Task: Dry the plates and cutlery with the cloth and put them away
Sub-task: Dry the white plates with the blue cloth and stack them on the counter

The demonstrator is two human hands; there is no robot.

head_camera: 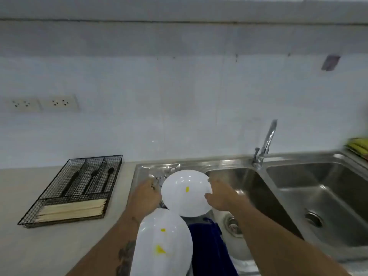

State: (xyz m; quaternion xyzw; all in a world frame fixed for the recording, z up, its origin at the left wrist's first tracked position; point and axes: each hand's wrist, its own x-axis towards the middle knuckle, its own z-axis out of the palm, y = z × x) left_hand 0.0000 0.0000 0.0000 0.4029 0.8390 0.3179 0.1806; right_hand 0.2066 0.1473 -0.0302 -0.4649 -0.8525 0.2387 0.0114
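Two white plates with yellow marks are at the steel drainboard (143,168). My right hand (221,196) grips the right rim of the farther plate (185,198), thumb on its face. At that plate's left rim, my left hand (146,196) is curled beside some metal cutlery (159,179); blur hides whether it holds any. The nearer plate (163,242) lies over my left forearm's side, overlapped by the far one. Beside it a dark blue cloth (209,246) drapes at the left basin's edge.
A black wire cutlery tray (113,186) on the counter at left holds black-handled utensils (93,180) and wooden chopsticks (73,209). A double steel sink (318,186) with a faucet (264,146) lies to the right. Yellow-green items (357,147) sit far right.
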